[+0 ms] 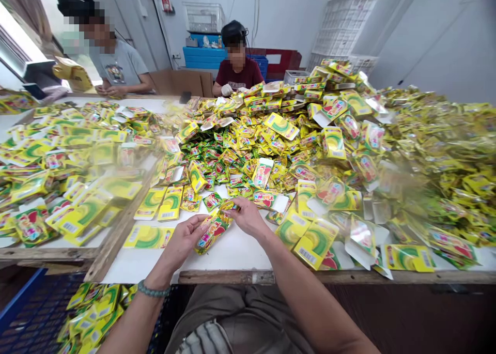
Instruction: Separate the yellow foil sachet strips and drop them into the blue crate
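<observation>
My left hand is closed round the lower side of a small yellow and green candy box with coloured lettering, held tilted above the white tabletop. At the box's upper end, my right hand pinches a shiny yellow candy sachet. Whether that sachet is partly inside the box cannot be seen. Just beyond my hands lie loose green and yellow sachets. Flat yellow boxes rest left of my left hand, and more yellow boxes lie right of my right forearm.
A large heap of sachets and boxes rises ahead, spreading far right. A wooden divider strip borders another box pile on the left. Below the table edge stands a blue crate holding boxes. Two people sit across the table.
</observation>
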A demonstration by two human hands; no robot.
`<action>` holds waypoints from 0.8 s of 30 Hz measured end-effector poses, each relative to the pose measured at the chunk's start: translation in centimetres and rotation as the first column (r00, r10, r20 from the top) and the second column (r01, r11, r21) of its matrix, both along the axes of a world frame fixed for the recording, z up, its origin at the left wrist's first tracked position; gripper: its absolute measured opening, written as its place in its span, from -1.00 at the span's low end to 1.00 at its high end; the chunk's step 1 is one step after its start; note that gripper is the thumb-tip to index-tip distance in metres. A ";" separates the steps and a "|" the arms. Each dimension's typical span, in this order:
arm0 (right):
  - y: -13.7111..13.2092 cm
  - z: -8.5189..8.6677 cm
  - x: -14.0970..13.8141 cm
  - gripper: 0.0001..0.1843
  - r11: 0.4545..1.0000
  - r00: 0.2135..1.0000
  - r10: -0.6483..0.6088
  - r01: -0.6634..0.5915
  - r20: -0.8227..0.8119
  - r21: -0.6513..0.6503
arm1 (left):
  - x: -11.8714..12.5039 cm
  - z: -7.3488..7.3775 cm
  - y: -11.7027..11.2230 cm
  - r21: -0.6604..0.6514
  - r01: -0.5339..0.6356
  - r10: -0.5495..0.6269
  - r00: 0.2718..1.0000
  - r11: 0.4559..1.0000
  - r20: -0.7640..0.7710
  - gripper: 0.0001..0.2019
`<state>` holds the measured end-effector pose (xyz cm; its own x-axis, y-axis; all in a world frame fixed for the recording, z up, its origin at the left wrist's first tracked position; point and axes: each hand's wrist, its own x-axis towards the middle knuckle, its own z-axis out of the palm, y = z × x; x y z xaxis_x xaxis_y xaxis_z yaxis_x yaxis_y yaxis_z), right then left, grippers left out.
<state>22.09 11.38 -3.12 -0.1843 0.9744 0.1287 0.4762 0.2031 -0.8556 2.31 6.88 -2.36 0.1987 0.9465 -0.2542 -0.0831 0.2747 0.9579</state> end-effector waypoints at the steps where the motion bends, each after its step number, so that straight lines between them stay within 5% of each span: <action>1: 0.0 -0.2 -0.2 -0.88 0.999 0.999 -0.048 0.049 -0.014 0.006 | 0.1 0.1 0.0 -0.012 0.010 -0.010 1.000 1.000 0.009 -0.58; 4: -0.4 -0.6 -0.9 -0.79 0.989 0.987 -0.149 0.149 -0.063 -0.009 | 0.5 0.1 0.2 -0.074 -0.006 0.012 0.996 0.997 0.089 -0.56; 14: -0.9 1.2 -0.6 -0.91 0.994 0.996 -0.084 0.083 0.009 0.075 | 0.8 -0.1 0.5 -0.176 -0.097 0.136 0.964 0.980 0.228 -0.56; 24: -2.6 1.5 -2.2 -0.66 0.946 0.949 0.254 -0.284 -0.185 -0.158 | 1.0 -0.9 -0.2 -0.189 -0.095 0.136 0.966 0.977 0.220 -0.55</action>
<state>19.92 8.74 -1.62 -0.4341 0.9008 0.0053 0.2793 0.1402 -0.9499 3.31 6.64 -3.27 0.1634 0.9111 -0.3784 -0.3372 0.4120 0.8465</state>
